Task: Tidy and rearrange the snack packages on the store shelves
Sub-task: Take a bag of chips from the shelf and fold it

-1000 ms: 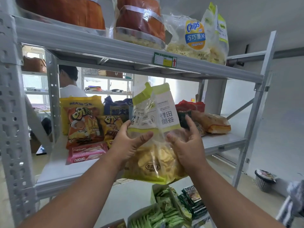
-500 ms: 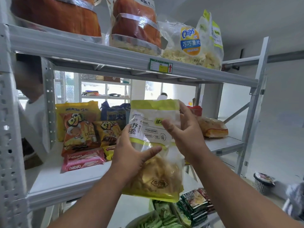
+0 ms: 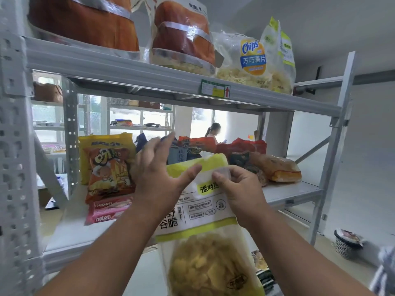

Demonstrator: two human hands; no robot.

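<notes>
Leftmost, a perforated grey upright (image 3: 16, 167) is seen, and just inside it, on the middle shelf (image 3: 288, 193), a yellow bag (image 3: 102, 142) is stood at the back with an orange chip bag (image 3: 109, 169) leaned against it and two pink wafer packs (image 3: 106, 210) laid flat in front, probably so that the low packs are not hidden. On the top shelf (image 3: 171, 82), large orange-banded bags (image 3: 85, 24) are stood in a row.

Next, the left hand (image 3: 158, 178) is raised near the top edge of the yellow-green crisp bag (image 3: 205, 227); its fingers are spread and blurred, and its thumb is laid across the yellow band at the top. Whether a grip is made by that hand cannot be told; it appears open and steadying.

The crisp bag is held upright in the air in front of the middle shelf, its clear window of crisps hanging below the shelf edge. It is judged to be held by its top so that it can be lifted up and set among the others.

Further right, the right hand (image 3: 239, 191) is closed on the bag's upper right corner, which is pinched between thumb and curled fingers. Beyond it, a Chips bag (image 3: 250, 60) is stood on the top shelf, and a bread-like pack (image 3: 277, 169) is laid on the middle one. Far right, a small bin (image 3: 347, 242) is stood on the floor.
</notes>
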